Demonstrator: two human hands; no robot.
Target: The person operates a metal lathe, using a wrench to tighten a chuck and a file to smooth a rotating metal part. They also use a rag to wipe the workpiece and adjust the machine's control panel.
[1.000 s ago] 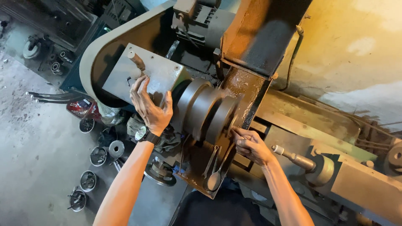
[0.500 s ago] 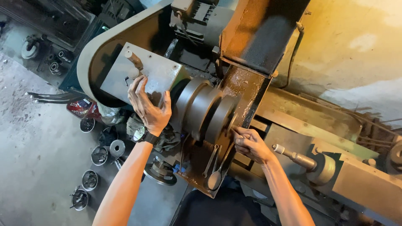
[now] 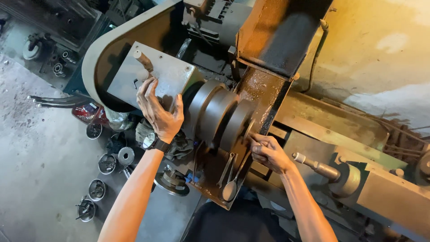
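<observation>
I look down on an old metal lathe. My left hand [image 3: 159,110] rests flat, fingers spread, on the edge of the grey headstock box [image 3: 152,78], just below a small lever [image 3: 142,60]. A wristwatch [image 3: 151,141] sits on that wrist. My right hand [image 3: 268,152] is closed, fingers pinched against the face of the big dark round chuck [image 3: 221,117]; what it pinches is too small to tell. Two wrenches [image 3: 230,177] lie on the oily tray under the chuck.
A rusty guard plate [image 3: 277,40] rises behind the chuck. The tailstock with its handle [image 3: 322,169] stands to the right. Several round metal parts [image 3: 105,172] and a red tin [image 3: 87,112] lie on the concrete floor at left. A yellowish wall [image 3: 380,54] is at right.
Both hands stay where they were; the left hand's fingers shift slightly on the grey box. The camera view has drifted a little.
</observation>
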